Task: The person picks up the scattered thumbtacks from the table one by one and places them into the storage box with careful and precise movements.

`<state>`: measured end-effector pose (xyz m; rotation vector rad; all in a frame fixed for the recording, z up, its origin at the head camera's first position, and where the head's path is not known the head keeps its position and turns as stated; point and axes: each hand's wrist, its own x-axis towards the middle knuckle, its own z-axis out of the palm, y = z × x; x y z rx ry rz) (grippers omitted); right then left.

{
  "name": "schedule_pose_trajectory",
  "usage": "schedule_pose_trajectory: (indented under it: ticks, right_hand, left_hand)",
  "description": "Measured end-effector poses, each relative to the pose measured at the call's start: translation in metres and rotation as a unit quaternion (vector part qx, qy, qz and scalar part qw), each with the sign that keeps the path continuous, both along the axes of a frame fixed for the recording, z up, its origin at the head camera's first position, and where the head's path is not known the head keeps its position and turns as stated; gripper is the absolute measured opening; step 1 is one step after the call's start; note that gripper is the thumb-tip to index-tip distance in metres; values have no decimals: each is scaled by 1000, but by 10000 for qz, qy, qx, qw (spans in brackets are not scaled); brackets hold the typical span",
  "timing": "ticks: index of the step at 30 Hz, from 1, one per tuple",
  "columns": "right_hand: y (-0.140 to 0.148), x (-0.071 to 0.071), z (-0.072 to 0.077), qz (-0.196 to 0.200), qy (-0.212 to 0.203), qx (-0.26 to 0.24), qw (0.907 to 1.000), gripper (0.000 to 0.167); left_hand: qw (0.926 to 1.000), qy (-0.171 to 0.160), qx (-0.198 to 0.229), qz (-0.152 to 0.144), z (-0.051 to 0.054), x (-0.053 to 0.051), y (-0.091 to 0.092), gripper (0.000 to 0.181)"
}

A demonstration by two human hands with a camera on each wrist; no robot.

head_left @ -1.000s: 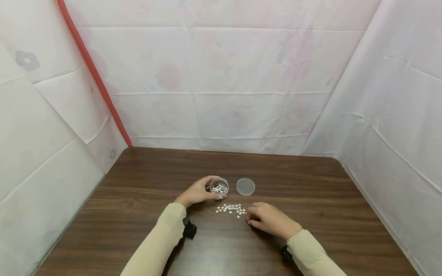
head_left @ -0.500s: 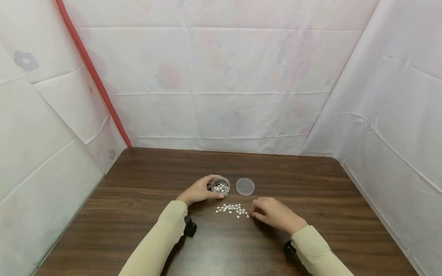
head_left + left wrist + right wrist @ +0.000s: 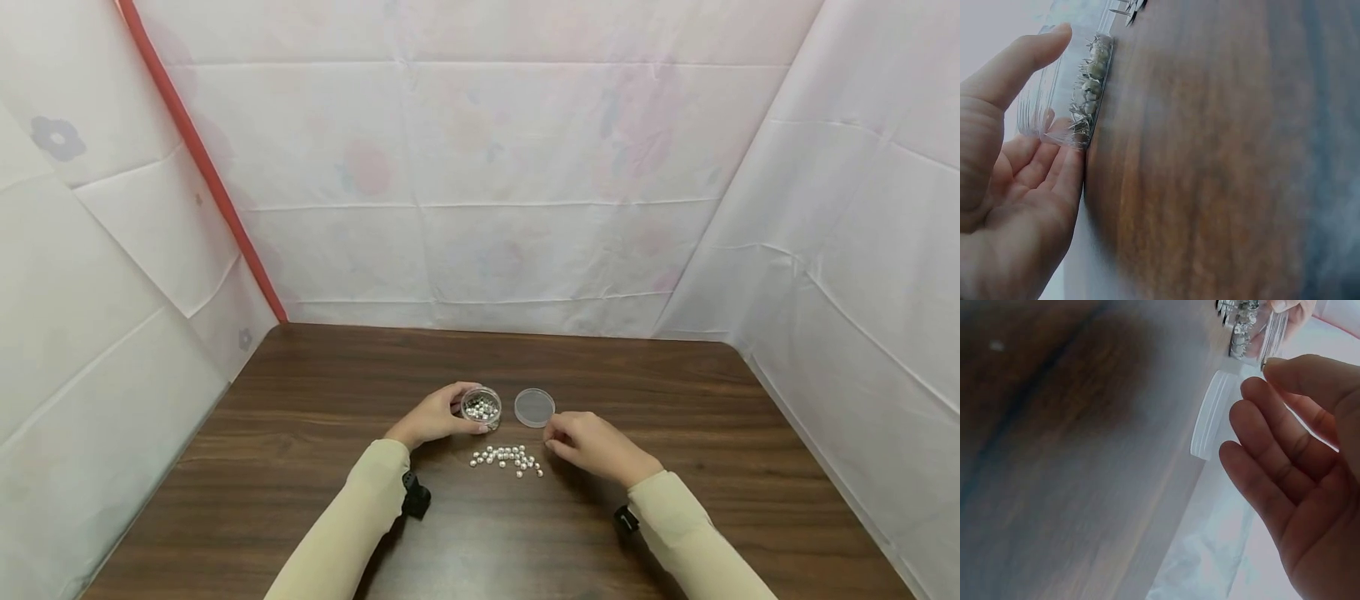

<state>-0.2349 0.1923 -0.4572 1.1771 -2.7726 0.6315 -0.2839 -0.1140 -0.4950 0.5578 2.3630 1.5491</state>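
My left hand (image 3: 435, 418) grips a clear round container (image 3: 496, 421), thumb on the near side and fingers around the far side. Silvery pieces (image 3: 1090, 87) with thin metal points lie inside it, and the container stands on the table in the left wrist view. Just in front, several loose pieces (image 3: 508, 454) form a scattered group. My right hand (image 3: 596, 446) is right of that group, close to the clear lid (image 3: 535, 408). In the right wrist view its thumb and forefinger pinch a tiny dark-edged piece (image 3: 1264, 364); the other fingers are loosely bent.
The brown wooden table (image 3: 360, 358) has white printed sheets (image 3: 480, 167) behind it and at both sides. A red strip (image 3: 202, 158) runs down the back left corner. Each wrist bears a small black camera.
My right hand has moved up and slightly right, from beside the loose pieces toward the lid, uncovering one piece at the group's right end. The left hand and container have shifted slightly right.
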Motion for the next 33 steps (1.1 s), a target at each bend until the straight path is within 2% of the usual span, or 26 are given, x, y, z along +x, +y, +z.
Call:
schedule_pose_trajectory:
  ticks: [8,17,27,33]
  right_hand:
    - [-8,-21,-1,7,-36,-185,9998,8]
    - [-29,-42,8,405,-214,-447,9979,4]
    - [-53,-57,6,624,-317,-639,9955,5]
    - [-65,-65,7,586,-261,-516,9966,5]
  left_hand:
    - [10000,-62,63,24,-1,0,-1,78]
    - [9999,-59,-6,160,2,1,-2,77]
    - [9997,-176,90,134,2,1,-1,74]
    - [9995,-242,123,169,3,1,0,72]
